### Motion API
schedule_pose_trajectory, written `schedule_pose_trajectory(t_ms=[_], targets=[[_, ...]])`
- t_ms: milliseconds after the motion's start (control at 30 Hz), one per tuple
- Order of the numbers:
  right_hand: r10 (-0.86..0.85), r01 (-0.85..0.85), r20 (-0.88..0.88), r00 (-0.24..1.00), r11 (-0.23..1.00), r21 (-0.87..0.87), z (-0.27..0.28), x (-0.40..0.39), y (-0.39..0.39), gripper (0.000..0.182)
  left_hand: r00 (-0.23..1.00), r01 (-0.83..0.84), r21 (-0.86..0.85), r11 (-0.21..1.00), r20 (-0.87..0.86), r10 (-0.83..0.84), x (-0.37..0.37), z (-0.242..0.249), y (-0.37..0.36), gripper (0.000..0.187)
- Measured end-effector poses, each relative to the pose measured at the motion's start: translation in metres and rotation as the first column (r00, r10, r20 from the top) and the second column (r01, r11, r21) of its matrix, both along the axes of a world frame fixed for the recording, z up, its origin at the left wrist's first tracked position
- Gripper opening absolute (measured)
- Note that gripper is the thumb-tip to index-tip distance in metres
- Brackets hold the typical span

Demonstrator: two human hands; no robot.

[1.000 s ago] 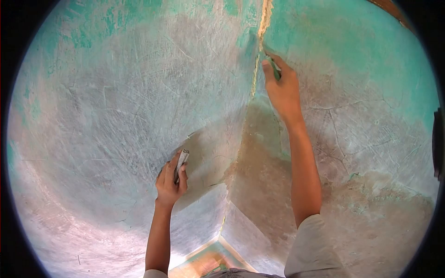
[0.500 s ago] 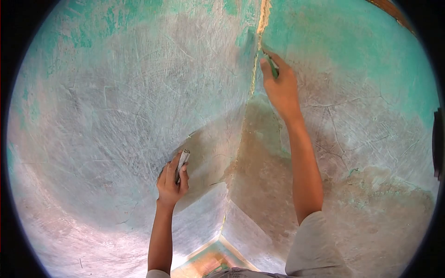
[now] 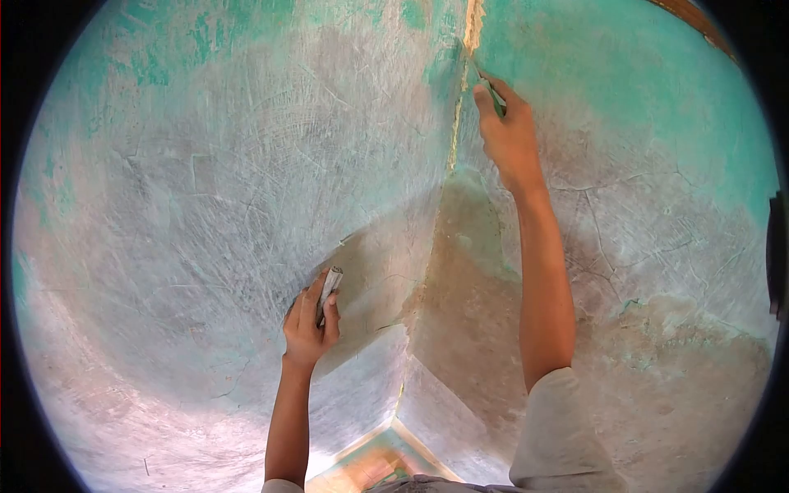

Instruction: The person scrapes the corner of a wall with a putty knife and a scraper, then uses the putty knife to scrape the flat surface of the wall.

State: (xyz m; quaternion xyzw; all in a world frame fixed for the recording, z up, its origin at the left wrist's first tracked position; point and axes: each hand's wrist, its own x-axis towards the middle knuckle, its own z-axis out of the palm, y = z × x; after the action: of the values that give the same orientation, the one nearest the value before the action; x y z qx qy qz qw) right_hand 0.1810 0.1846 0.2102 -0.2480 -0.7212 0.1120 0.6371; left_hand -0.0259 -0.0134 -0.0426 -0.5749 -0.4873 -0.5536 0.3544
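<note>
Wrapped round a short grey rolled piece (image 3: 330,283) is my left hand (image 3: 309,325), resting against the left wall (image 3: 214,205). My right hand (image 3: 511,135) is raised higher and grips a thin tool with a green handle (image 3: 496,99). The tool's narrow tip points up and left at the wall corner, where a yellowish, rough seam (image 3: 454,135) runs down between the two walls. My fingers partly cover the handle.
The right wall (image 3: 657,238) has green paint above and cracked, bare brownish plaster below. A brown edge (image 3: 694,20) shows at the upper right, and a dark object (image 3: 775,255) at the right edge. Orange-and-green floor (image 3: 378,462) shows at the bottom.
My right hand and the green-handled tool have moved up and slightly right along the seam. My left hand, still round the grey piece, has shifted slightly right in view.
</note>
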Motion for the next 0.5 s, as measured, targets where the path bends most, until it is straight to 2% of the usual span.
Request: schedule_pose_trajectory(t_ms=[133, 233, 333, 433, 500], targets=[[0.063, -0.061, 0.068, 0.996, 0.998, -0.028, -0.011, 0.005, -0.015, 0.043, 1.000, -0.018, -0.004, 1.000, 0.005, 0.018, -0.002, -0.001, 0.001, 0.030], [-0.045, 0.044, 0.018, 0.999, 0.997, 0.058, -0.005, -0.001, 0.001, 0.044, 1.000, -0.005, 0.000, 1.000, 0.009, 0.005, 0.000, -0.003, 0.001, 0.030], [0.013, -0.012, 0.038, 0.999, 1.000, -0.024, 0.006, 0.002, -0.005, 0.043, 1.000, 0.008, -0.016, 1.000, 0.024, -0.007, 0.000, -0.001, -0.001, 0.030], [-0.017, 0.016, 0.092, 0.996, 1.000, 0.004, -0.008, 0.006, -0.019, 0.043, 1.000, 0.002, -0.002, 1.000, 0.012, -0.002, -0.001, -0.003, 0.001, 0.031], [-0.049, 0.048, 0.056, 0.997, 0.999, 0.016, -0.004, 0.000, -0.007, 0.043, 1.000, -0.019, 0.004, 1.000, -0.007, 0.019, -0.003, -0.005, 0.001, 0.031]])
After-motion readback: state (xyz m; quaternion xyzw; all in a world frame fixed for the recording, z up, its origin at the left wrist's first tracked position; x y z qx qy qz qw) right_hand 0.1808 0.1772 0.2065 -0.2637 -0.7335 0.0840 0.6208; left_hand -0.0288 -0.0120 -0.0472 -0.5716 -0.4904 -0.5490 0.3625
